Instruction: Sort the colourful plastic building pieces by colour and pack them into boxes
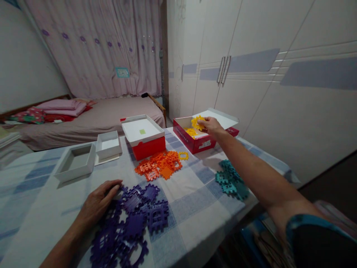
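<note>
My right hand (212, 125) is closed on a yellow notched building piece (196, 122), held above the open red box (195, 144) at the back right. More yellow pieces (190, 131) lie inside that box. My left hand (102, 197) rests at the left edge of a pile of purple building pieces (135, 224), its fingers extended and lying flat. Beyond the purple pile is a heap of orange pieces (166, 171), with a single yellow frame-shaped piece (180, 155) at its right. Teal pieces (229, 182) are piled under my right forearm.
A red box with a white lid (143, 130) stands behind the orange heap. Left of it are a small white tray (108, 153) and a grey-white tray (75, 174). A checked cloth (189, 208) covers the table. Wardrobe doors (251, 96) rise at the right; a bed (119, 111) is behind.
</note>
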### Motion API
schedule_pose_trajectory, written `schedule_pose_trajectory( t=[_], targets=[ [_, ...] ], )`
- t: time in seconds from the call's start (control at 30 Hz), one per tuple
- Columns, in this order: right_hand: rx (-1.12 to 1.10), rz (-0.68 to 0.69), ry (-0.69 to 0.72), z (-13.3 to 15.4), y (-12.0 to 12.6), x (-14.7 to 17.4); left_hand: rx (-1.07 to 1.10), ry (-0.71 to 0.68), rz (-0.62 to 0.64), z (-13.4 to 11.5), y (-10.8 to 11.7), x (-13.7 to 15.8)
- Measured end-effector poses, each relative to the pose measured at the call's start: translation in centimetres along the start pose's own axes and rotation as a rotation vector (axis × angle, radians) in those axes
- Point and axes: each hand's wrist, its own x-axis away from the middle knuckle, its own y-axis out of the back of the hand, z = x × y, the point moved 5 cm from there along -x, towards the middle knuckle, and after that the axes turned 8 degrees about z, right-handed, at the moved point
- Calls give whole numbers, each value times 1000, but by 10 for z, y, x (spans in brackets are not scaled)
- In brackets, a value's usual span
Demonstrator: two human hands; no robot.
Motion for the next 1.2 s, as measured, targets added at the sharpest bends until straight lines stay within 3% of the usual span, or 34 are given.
schedule_pose_trajectory(
  t=[0.1, 0.17, 0.23, 0.3, 0.37, 0.43, 0.57, 0.77, 1.2],
  targets=[
    [239, -257, 57, 8, 14, -8, 7, 6, 5, 2, -1, 0],
    [421, -310, 201, 9, 7, 8, 7, 10, 5, 3, -2, 0],
    [594, -133, 385, 3, -20, 30, 6, 5, 1, 3, -2, -1],
    [720, 175, 461, -14, -54, 54, 5, -2, -5, 4, -1, -1],
    [855, 378, 416, -34, -81, 72, 7, -1, -5, 3, -1, 0],
    [961, 462, 324, -51, -96, 79, 12, 0, 0, 3, -1, 0],
    [1036, 459, 186, -66, -102, 70, 21, -6, 5, 0, -1, 1],
    [1076, 482, 136, -66, -95, 61, 3, -16, -5, 0, 0, 0],
    [1080, 468, 325, -61, -101, 75, 19, -1, 14, 2, -2, 0]
  ],
)
